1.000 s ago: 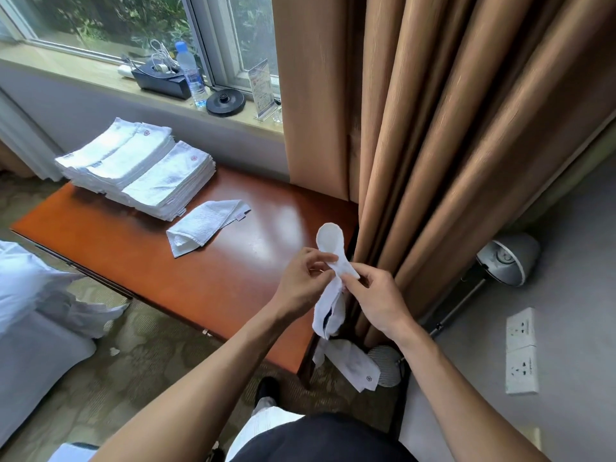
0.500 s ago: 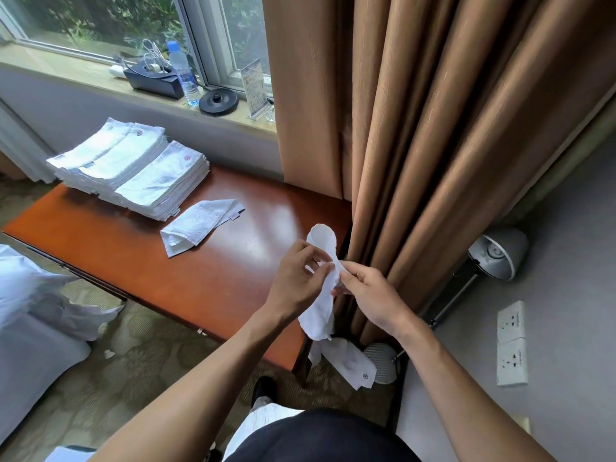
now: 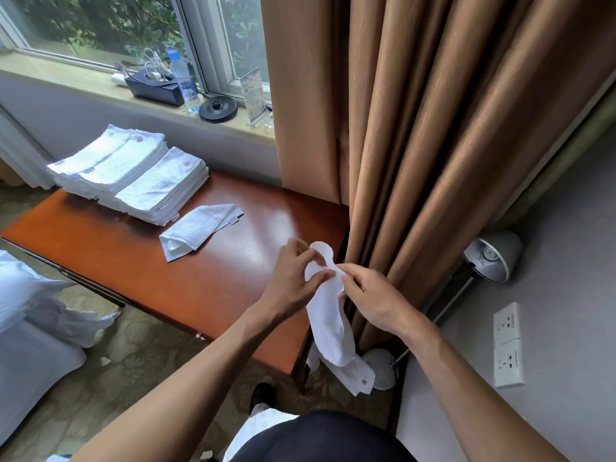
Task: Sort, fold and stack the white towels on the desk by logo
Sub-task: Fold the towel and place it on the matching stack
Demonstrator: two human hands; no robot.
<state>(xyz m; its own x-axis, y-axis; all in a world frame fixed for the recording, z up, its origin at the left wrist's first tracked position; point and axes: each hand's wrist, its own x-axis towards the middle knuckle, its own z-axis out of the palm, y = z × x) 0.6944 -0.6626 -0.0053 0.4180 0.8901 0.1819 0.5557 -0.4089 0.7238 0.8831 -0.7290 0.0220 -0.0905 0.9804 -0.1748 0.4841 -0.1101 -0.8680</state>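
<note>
Crowding the far left of the reddish-brown tabletop (image 3: 166, 281), neat stacks of folded white towels (image 3: 133, 175) sit side by side, red marks showing near their top corners, with one loosely folded towel (image 3: 198, 228) lying just beside them. Behind, a windowsill (image 3: 83, 80) holds a black box (image 3: 155, 90), a water bottle (image 3: 182, 81), a round black base (image 3: 218, 110) and a clear card stand (image 3: 254, 95). A brown curtain (image 3: 433, 145) hangs at the tabletop's right end, with a lamp (image 3: 493, 258) and wall sockets (image 3: 507, 345) beyond it. Over the tabletop's near right corner, the left hand (image 3: 291, 283) and right hand (image 3: 375, 301) meet, their fingers (image 3: 346, 270) curled and pinching the upper part of a white towel (image 3: 328, 323). The rest dangles past the edge, a small red logo (image 3: 364, 381) on its lowest corner.
</note>
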